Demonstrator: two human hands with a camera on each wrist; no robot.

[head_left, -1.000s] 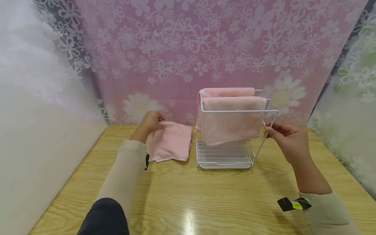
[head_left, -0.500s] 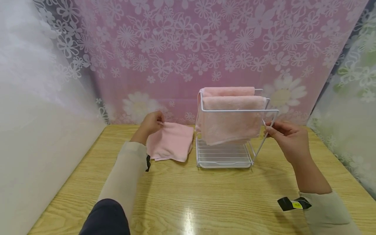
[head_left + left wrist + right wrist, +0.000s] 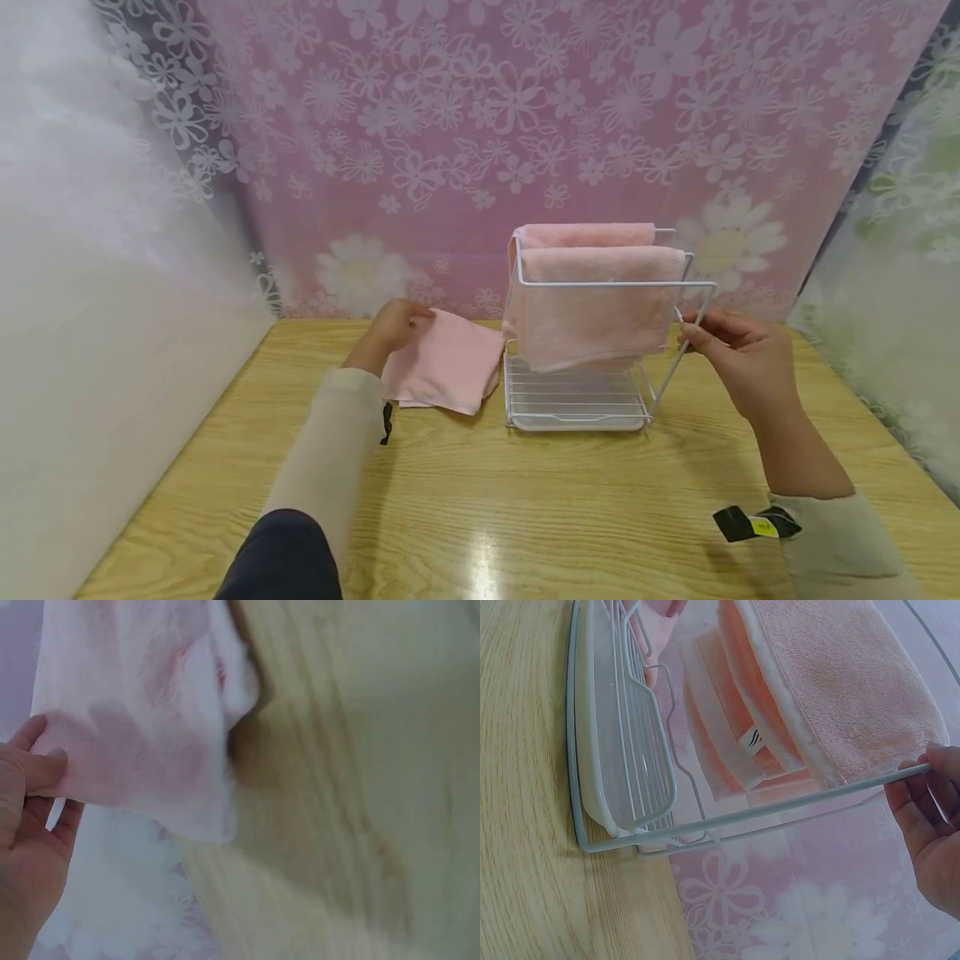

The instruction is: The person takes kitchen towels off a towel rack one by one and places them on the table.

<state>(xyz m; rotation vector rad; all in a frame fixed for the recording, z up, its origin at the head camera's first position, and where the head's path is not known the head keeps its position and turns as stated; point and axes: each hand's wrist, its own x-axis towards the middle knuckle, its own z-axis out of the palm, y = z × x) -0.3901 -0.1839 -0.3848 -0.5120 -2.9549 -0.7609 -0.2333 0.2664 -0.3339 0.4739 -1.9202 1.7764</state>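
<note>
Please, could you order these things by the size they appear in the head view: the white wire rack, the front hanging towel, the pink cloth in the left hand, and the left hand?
Largest to smallest:
1. White wire rack, by its whole outline
2. Front hanging towel
3. Pink cloth
4. Left hand

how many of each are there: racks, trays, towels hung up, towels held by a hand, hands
White wire towel rack: 1
White tray: 1
Pink towels hung on the rack: 2
Pink towel held by the left hand: 1
Hands (left hand and right hand): 2
Total: 7
</note>
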